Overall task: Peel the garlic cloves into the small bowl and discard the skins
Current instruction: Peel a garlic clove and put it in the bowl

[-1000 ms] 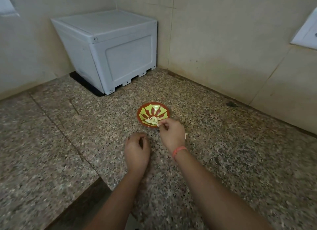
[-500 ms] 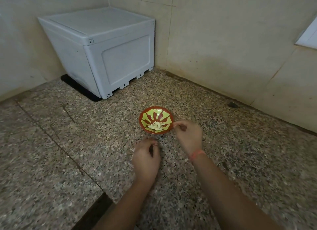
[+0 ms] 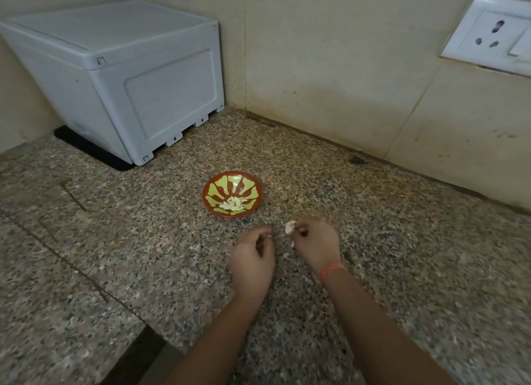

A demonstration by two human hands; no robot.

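Granite counter (image 3: 115,255) meets walls (image 3: 330,83) behind bowl (image 3: 207,195); right hand (image 3: 316,244) pinches garlic skin (image 3: 289,227).

**Item count: one moment, head view**

You have one small bowl (image 3: 230,183) on one granite counter (image 3: 115,241). It holds one heap of peeled garlic cloves (image 3: 233,205); they overlap, so their number cannot be told. You show two hands: left hand (image 3: 253,258) and right hand (image 3: 314,241). Also one white garlic piece (image 3: 289,227), one orange wristband (image 3: 330,269), one grey box (image 3: 129,77) and one wall socket (image 3: 494,37).
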